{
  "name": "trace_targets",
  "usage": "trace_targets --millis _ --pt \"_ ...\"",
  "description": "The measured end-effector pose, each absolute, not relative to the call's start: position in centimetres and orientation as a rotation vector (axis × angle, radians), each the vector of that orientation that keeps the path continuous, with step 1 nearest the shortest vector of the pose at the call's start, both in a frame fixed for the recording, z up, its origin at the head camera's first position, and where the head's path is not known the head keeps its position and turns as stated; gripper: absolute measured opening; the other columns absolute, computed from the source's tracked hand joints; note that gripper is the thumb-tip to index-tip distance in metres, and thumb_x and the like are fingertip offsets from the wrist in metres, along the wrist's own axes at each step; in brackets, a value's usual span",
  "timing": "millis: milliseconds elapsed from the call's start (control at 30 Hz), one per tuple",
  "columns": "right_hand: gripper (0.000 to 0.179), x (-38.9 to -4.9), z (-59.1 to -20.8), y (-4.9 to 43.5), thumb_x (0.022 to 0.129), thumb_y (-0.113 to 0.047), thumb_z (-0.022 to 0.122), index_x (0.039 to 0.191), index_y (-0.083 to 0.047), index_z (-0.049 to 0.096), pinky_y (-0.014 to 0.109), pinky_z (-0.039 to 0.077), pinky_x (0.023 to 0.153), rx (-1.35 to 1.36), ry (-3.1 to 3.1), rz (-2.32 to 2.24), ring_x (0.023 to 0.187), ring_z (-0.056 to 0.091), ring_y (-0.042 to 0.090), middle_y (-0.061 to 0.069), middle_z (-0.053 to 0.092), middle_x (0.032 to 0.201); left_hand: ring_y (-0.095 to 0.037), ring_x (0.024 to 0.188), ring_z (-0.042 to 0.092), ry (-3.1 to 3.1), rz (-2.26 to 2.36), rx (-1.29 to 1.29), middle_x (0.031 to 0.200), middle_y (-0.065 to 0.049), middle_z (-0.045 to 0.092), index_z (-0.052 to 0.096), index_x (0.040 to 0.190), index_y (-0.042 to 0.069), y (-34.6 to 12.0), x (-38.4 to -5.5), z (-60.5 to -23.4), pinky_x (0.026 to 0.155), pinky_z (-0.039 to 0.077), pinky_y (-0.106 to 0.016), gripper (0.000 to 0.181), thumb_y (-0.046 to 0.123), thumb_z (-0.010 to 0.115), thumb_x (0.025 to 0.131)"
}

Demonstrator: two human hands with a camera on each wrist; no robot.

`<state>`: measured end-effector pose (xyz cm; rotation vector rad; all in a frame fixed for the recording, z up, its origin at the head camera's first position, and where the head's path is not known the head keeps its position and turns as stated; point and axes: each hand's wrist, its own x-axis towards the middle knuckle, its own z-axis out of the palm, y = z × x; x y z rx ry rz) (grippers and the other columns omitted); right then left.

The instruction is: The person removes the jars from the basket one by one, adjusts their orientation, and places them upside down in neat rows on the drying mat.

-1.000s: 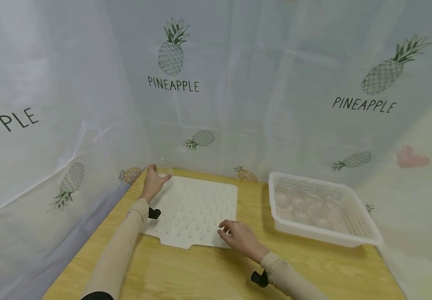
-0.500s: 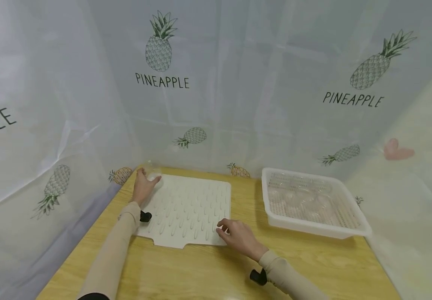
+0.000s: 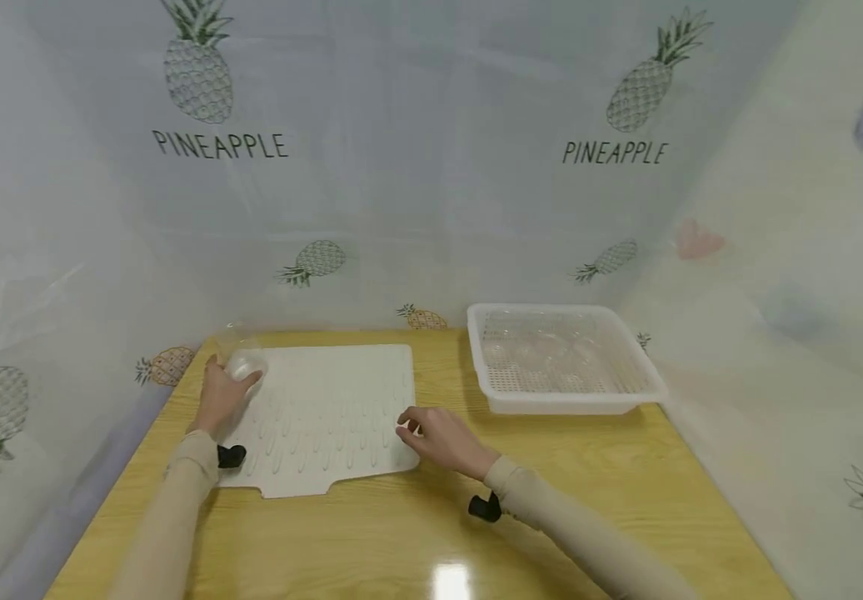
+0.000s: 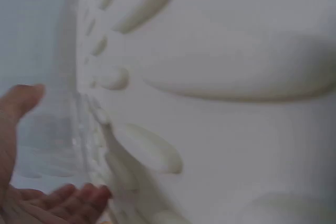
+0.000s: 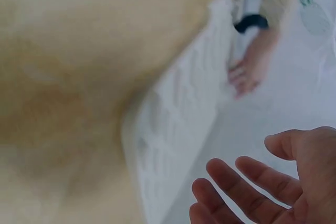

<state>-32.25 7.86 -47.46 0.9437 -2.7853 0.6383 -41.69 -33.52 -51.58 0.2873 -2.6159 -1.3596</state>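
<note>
fingers (image 4: 92,198) of the left hand (image 3: 223,398) curve round a clear, rounded plastic container (image 3: 246,363) at the frame's left, by the far left corner of a white, ridged rectangular board (image 3: 319,417); whether they touch, i cannot tell. centre, the right hand's (image 3: 442,437) fingers bend loosely, thumb apart. right, a white plastic mesh basket (image 3: 566,405) sits on the yellow wooden tabletop (image 3: 371,546).

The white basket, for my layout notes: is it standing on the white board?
No: the white basket stands to the right of the white board, with yellowish tabletop showing between them.
</note>
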Motion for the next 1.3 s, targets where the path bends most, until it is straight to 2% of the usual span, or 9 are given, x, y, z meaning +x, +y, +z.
trace_targets --millis 200,400,567,700,767,867,1000,1133,1300 --pt "0.024 -34.4 -44.3 9.7 0.099 -0.035 0.054 0.108 -0.018 0.069 0.017 0.048 0.059 0.837 -2.755 0.687 0.073 0.062 0.002 -0.006 0.071 0.088 -0.062 0.125 0.027 -2.83 -1.17 0.185 0.139 -0.049 0.015 -0.006 0.144 -0.019 -33.3 -39.6 -50.7 0.1 0.032 -0.068 0.099 0.035 0.059 0.094" --pt "0.023 -35.8 -42.5 12.8 0.099 -0.035 0.055 0.107 -0.019 0.07 0.02 0.048 0.061 0.696 -2.702 0.751 0.069 0.06 0.002 -0.007 0.071 0.088 -0.071 0.118 0.021 -3.108 -0.965 0.108 0.133 -0.057 0.008 -0.013 0.136 -0.028 -30.9 -37.3 -50.0 0.096 0.033 -0.07 0.108 0.045 0.054 0.095" --pt "0.024 -37.0 -41.3 15.9 0.099 -0.033 0.056 0.11 -0.017 0.069 0.022 0.048 0.057 0.537 -2.681 0.799 0.067 0.06 0.004 -0.002 0.072 0.092 -0.073 0.111 0.029 -3.199 -0.793 0.03 0.124 -0.058 0.019 -0.001 0.133 -0.033 -28.3 -33.8 -50.2 0.088 0.04 -0.069 0.108 0.051 0.054 0.094" --pt "0.032 -38.3 -40.7 19.4 0.097 -0.032 0.059 0.118 -0.01 0.066 0.028 0.046 0.051 0.318 -2.691 0.721 0.062 0.059 0.016 0.01 0.069 0.103 -0.069 0.107 0.039 -3.201 -0.635 -0.079 0.119 -0.053 0.034 0.025 0.131 -0.031 -25.6 -30.8 -50.4 0.083 0.045 -0.067 0.094 0.05 0.056 0.093" --pt "0.04 -38.9 -40.6 21.3 0.094 -0.034 0.062 0.123 -0.006 0.062 0.034 0.049 0.053 0.184 -2.701 0.64 0.07 0.061 0.025 0.017 0.063 0.111 -0.065 0.104 0.045 -3.173 -0.593 -0.123 0.118 -0.049 0.042 0.036 0.128 -0.027 -24.1 -29.3 -50.5 0.078 0.048 -0.064 0.085 0.048 0.057 0.093" --pt "0.056 -39.9 -40.8 23.5 0.09 -0.038 0.067 0.129 0.001 0.056 0.044 0.054 0.071 0.022 -2.716 0.513 0.096 0.058 0.036 0.025 0.053 0.12 -0.06 0.104 0.05 -3.122 -0.573 -0.158 0.118 -0.042 0.049 0.045 0.126 -0.021 -22.5 -26.9 -50.8 0.076 0.049 -0.062 0.074 0.043 0.059 0.093" --pt "0.074 -40.8 -41.6 25.2 0.086 -0.05 0.068 0.13 0.007 0.052 0.051 0.05 0.086 -0.093 -2.755 0.335 0.111 0.048 0.046 0.03 0.047 0.122 -0.055 0.108 0.052 -3.1 -0.599 -0.155 0.12 -0.034 0.055 0.051 0.127 -0.014 -21.2 -24.7 -51.2 0.081 0.048 -0.061 0.066 0.042 0.059 0.093" --pt "0.081 -41.0 -42.4 26.2 0.081 -0.063 0.066 0.12 0.008 0.058 0.052 0.048 0.085 -0.14 -2.797 0.195 0.106 0.047 0.047 0.031 0.047 0.119 -0.051 0.107 0.055 -3.089 -0.604 -0.143 0.117 -0.03 0.059 0.054 0.126 -0.01 -20.7 -24.1 -51.4 0.081 0.048 -0.06 0.061 0.041 0.06 0.093" --pt "0.081 -40.6 -42.8 26.7 0.078 -0.066 0.067 0.109 0.008 0.061 0.053 0.045 0.086 -0.166 -2.842 0.139 0.105 0.045 0.047 0.031 0.046 0.119 -0.05 0.106 0.056 -3.06 -0.613 -0.147 0.117 -0.03 0.059 0.055 0.126 -0.009 -20.6 -24.1 -51.3 0.082 0.049 -0.06 0.059 0.04 0.06 0.093"
